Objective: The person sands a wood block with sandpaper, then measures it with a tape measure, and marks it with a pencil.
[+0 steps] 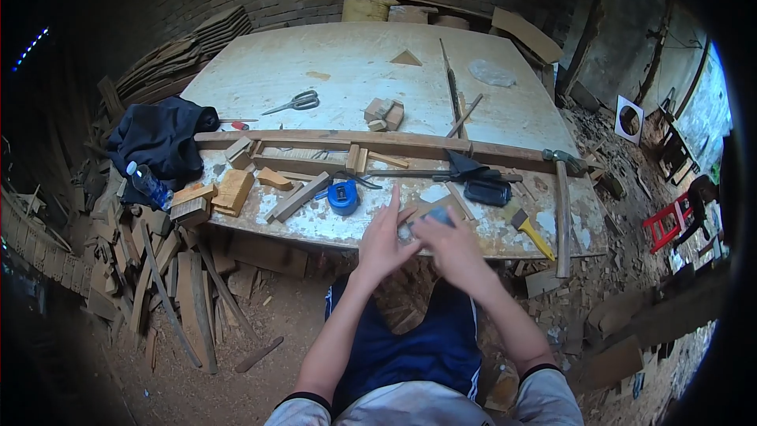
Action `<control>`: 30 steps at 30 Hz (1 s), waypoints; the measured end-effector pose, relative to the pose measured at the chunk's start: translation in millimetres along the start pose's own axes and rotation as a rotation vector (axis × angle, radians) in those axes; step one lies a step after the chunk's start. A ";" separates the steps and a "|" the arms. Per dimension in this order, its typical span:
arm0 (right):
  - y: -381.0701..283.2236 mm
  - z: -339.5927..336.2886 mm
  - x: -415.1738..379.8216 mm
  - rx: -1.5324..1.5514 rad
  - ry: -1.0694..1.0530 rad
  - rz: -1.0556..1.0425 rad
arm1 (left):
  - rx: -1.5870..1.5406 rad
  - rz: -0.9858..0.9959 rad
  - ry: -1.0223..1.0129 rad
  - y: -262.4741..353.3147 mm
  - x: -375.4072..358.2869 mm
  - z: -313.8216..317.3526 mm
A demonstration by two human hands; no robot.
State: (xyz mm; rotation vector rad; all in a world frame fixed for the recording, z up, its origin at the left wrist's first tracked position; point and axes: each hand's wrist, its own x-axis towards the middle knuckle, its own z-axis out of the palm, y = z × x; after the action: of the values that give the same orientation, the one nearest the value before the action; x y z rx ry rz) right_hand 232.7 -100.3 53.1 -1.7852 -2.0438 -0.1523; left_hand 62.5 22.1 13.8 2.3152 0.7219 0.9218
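My left hand point(384, 241) is over the front edge of the workbench, index finger stretched forward and thumb spread toward the right. My right hand point(451, 246) is close beside it, slightly blurred, its fingers curled toward the left palm. A small blue-grey patch point(441, 216) shows at the right fingers; what it is I cannot make out. Beyond the hands lies a flat brownish piece point(446, 203), partly hidden. A blue tape measure point(343, 198) sits left of my left hand. To the right lies a brush with a yellow handle point(535, 237).
The workbench point(355, 71) carries scissors point(298, 102), wood blocks point(384, 113), a long wooden rail point(331, 139), a hammer point(561, 189) and a dark case point(487, 192). A water bottle point(148, 184) and dark cloth point(162, 138) are at left. Scrap wood point(193, 300) litters the floor.
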 end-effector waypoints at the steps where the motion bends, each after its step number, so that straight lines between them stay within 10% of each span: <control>1: 9.1 -7.2 4.4 -0.029 0.007 0.062 | 0.001 0.008 0.008 1.9 -0.4 -0.9; 30: -6.9 -13.4 10.2 0.053 -0.032 0.001 | 0.036 0.024 0.051 2.8 1.4 1.4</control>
State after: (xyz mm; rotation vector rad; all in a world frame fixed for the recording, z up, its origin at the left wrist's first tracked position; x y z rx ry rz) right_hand 228.4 -96.8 70.4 -1.7676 -2.0494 -0.0694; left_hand 65.2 20.6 15.4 2.3437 0.7384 0.9902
